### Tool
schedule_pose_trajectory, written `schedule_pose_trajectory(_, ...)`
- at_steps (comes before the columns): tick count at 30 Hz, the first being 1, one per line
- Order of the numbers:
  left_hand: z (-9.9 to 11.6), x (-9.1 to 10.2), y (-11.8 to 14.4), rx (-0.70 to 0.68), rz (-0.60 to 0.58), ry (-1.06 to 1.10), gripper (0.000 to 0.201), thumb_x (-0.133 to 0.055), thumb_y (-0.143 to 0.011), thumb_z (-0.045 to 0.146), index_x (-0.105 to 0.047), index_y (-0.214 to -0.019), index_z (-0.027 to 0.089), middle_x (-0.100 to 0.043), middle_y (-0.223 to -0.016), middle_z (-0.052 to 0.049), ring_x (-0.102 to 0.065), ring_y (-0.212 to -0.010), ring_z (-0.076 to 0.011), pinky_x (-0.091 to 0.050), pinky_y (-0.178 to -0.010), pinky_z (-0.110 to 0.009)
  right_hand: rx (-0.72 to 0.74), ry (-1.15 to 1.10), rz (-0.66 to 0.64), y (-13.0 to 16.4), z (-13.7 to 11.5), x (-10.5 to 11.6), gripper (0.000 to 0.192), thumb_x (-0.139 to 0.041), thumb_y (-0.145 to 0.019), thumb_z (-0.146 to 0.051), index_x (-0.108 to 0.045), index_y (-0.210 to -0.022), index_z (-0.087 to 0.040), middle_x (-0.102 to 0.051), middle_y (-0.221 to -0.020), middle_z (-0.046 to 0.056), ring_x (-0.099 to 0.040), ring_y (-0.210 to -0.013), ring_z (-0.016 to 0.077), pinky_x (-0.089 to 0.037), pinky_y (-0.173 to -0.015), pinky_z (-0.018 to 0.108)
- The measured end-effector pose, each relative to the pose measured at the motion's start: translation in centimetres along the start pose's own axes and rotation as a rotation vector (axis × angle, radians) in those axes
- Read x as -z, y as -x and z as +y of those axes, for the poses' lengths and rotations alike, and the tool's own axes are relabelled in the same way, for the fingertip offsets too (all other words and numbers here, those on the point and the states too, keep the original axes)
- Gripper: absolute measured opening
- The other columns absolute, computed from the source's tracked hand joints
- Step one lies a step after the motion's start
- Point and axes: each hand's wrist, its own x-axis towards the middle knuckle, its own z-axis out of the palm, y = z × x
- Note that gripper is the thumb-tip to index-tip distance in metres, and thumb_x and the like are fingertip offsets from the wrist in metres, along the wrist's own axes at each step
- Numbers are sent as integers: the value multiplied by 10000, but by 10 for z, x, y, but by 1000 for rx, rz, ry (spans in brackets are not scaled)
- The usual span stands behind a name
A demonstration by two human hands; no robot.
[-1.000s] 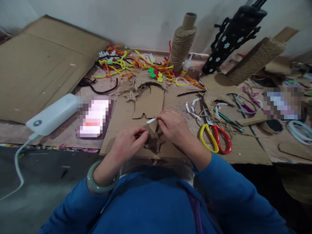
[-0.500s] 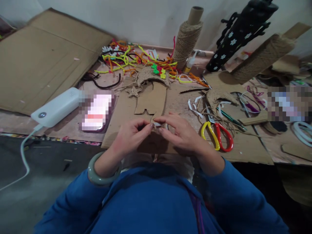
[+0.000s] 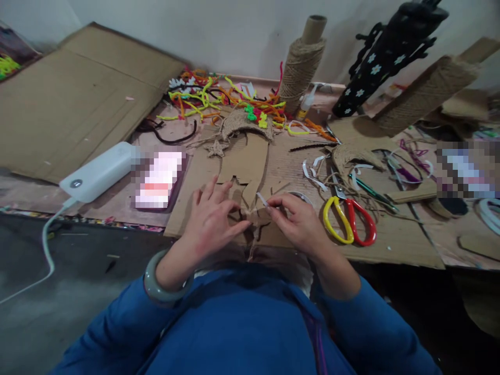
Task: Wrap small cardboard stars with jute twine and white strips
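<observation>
Pretty cramped spot: the cardboard sheet (image 3: 375, 245) ends right at the person's lap, yellow-and-red scissors (image 3: 349, 225) sit just right of the hands, and there's open cardboard to the left before the white power bank (image 3: 97, 172). The small cardboard star (image 3: 250, 225) lies flat between both hands. Left hand (image 3: 211, 221) rests on it with fingers spread, pressing down. Right hand (image 3: 299, 224) has its fingers pinched on a thin white strip (image 3: 262, 200) poking up just above the star. Jute spool (image 3: 299, 65) stands at the back

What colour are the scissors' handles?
One yellow, one red on the scissors; head view shows them.
</observation>
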Motion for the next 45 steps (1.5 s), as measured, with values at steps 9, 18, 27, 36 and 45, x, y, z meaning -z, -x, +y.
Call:
schedule_pose_trajectory(9, 5, -2, 7, 13, -3, 29, 113, -662, -752, 302, -622, -758, 197, -540, -1341, -135, -280, -1367, -388, -247, -1015, -670, 110, 237, -129, 0, -6, -15, 125, -530, -839, -134, -637, -899, -162, -686, -938, 95, -567, -980, 251, -405, -909, 421)
schedule_pose_trajectory(18, -1, -12, 65, -1, 544, 307, 73, -688, -712, 199, -627, -694, 235, -709, -828, -48, -652, -831, -198, -503, -786, -326, 231, 181, -82, 12, -1, -26, 178, -522, -818, -73, -656, -898, -158, -708, -897, 79, -562, -1004, 244, -388, -970, 440)
schedule_pose_trajectory(27, 7, -30, 79, 608, -264, 1184, 260, -607, -744, 410, -693, -677, 174, -689, -628, -31, -600, -548, -138, -397, -471, -215, 260, 142, -78, 14, 0, -29, 183, -479, -849, -102, -639, -890, -181, -713, -888, 62, -617, -946, 222, -344, -979, 455)
schedule_pose_trajectory(36, 20, -33, 67, 889, -164, 1556, 319, -768, -584, 426, -663, -624, 127, -643, -536, -22, -576, -490, -101, -358, -440, -178, 338, 109, -132, 16, -3, -30, 194, -485, -832, -80, -638, -885, -187, -723, -902, 59, -614, -1009, 236, -329, -985, 471)
schedule_pose_trajectory(45, 24, -15, 83, 756, 196, 1531, 229, -817, -548, 279, -655, -638, 144, -645, -607, 10, -575, -542, -92, -515, -518, -208, 210, 43, -64, 1, -4, -17, 257, -392, -836, -117, -600, -976, -177, -697, -863, 74, -622, -808, 207, -448, -744, 335)
